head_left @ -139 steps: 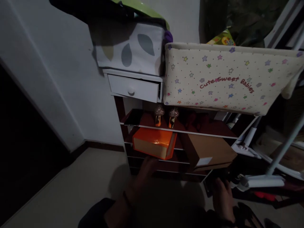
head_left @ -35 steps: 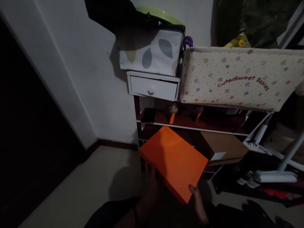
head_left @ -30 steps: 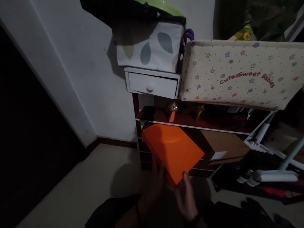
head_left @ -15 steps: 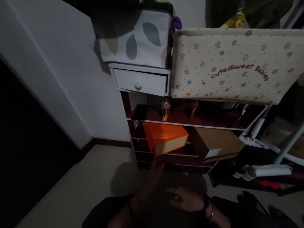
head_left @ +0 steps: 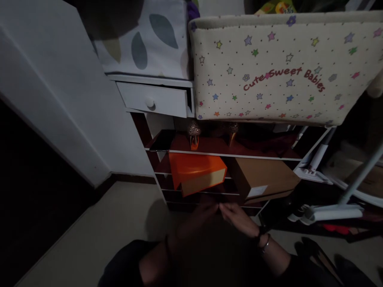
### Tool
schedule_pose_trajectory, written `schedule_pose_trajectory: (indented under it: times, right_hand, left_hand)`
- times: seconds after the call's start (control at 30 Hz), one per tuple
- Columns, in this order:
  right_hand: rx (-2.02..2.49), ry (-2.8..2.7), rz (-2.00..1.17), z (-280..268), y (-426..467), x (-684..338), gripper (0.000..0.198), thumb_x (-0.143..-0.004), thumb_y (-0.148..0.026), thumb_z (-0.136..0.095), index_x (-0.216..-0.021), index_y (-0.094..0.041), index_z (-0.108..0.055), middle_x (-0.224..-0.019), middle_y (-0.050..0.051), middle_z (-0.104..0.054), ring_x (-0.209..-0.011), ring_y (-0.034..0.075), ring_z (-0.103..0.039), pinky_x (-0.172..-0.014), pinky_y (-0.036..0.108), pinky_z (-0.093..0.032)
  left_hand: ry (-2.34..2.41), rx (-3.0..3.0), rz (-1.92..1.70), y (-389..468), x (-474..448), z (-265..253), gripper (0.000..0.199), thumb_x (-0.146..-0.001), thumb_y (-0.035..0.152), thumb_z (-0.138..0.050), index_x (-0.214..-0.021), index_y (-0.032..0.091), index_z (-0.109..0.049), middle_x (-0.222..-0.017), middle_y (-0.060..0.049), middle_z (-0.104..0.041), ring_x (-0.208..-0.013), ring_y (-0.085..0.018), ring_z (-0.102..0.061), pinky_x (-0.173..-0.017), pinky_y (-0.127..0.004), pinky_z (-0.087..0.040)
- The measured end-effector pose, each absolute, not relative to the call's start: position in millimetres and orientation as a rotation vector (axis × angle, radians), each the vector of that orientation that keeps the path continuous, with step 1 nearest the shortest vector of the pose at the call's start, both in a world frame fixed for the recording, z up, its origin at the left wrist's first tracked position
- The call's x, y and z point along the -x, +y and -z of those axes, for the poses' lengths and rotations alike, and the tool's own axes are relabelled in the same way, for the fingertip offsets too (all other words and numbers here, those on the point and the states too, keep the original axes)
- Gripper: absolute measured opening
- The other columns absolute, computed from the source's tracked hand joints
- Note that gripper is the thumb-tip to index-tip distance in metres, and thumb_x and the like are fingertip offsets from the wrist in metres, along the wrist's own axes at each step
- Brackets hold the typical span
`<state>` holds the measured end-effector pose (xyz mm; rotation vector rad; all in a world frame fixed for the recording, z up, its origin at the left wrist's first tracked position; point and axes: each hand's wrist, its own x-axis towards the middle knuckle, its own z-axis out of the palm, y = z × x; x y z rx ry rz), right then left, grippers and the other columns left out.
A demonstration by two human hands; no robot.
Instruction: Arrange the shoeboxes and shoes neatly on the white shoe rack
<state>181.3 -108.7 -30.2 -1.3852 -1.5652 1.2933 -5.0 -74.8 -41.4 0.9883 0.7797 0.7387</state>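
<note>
Your left hand (head_left: 196, 218) and right hand (head_left: 239, 220): fingers outstretched, gripping nothing, tips nearly meeting | orange box (head_left: 200, 166): askew in the rack (head_left: 209, 153), ahead of your hands | brown box (head_left: 265, 175) close on its right | shelf above it | star-print bin (head_left: 269, 101) and white drawer (head_left: 166, 100) higher up

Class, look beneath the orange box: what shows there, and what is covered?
White-edged shelf boards show beside and below the orange box. Its underside is hidden, and whatever lies directly beneath is covered by the box itself.
</note>
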Motion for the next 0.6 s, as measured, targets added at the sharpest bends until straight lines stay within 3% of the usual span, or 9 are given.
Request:
schedule_pose_trajectory:
  times: [0.13, 0.27, 0.4, 0.5, 0.6]
  right_hand:
    - [0.856, -1.384, -1.461, -48, -114, -185, 0.07, -0.095, -0.084, -0.054, -0.062, -0.023, -0.043, -0.054, -0.007, -0.032, -0.05, 0.008, -0.025, -0.05, 0.027, -0.018]
    - [0.347, -1.349, -1.574, -93, -129, -203, 0.073, -0.097, -0.086, -0.047, -0.061, -0.023, -0.04, -0.055, -0.008, -0.025, -0.049, 0.009, -0.024, -0.05, 0.027, -0.021]
    - [0.199, -1.387, -1.659, -81, -130, -225, 0.081, -0.086, -0.1, -0.036, -0.06, -0.024, -0.037, -0.052, -0.009, -0.027, -0.044, 0.006, -0.021, -0.047, 0.025, -0.019]
    - [0.198, -1.371, -1.762, -58, -123, -236, 0.085, -0.079, -0.106, -0.031, -0.057, -0.024, -0.035, -0.049, -0.009, -0.027, -0.041, 0.006, -0.02, -0.045, 0.024, -0.017]
    - [0.231, -1.344, -1.815, -43, -118, -240, 0.085, -0.077, -0.106, -0.028, -0.057, -0.024, -0.036, -0.049, -0.009, -0.027, -0.041, 0.005, -0.019, -0.044, 0.024, -0.016]
  left_hand:
    - [0.527, -1.016, -0.702, -72, 2, -40, 0.053, -0.095, 0.051, -0.074, -0.062, 0.019, -0.048, -0.058, 0.005, -0.035, -0.053, -0.009, -0.028, -0.053, -0.026, -0.025]
    - [0.284, -1.022, -0.552, -74, 15, -89, 0.074, -0.088, 0.075, -0.069, -0.054, 0.024, -0.028, -0.052, 0.008, -0.018, -0.046, -0.006, -0.016, -0.047, -0.026, -0.015]
    - [0.157, -1.092, -0.508, -64, 29, -84, 0.088, -0.064, 0.109, -0.046, -0.05, 0.026, -0.021, -0.046, 0.009, -0.012, -0.04, -0.004, -0.011, -0.043, -0.027, -0.007]
    - [0.222, -1.052, -0.497, -55, 33, -64, 0.087, -0.061, 0.113, -0.027, -0.051, 0.027, -0.019, -0.044, 0.01, -0.009, -0.038, -0.004, -0.006, -0.042, -0.027, -0.004]
    - [0.218, -1.025, -0.497, -48, 36, -52, 0.085, -0.061, 0.112, -0.02, -0.052, 0.027, -0.019, -0.045, 0.01, -0.008, -0.038, -0.004, -0.006, -0.041, -0.027, -0.004]
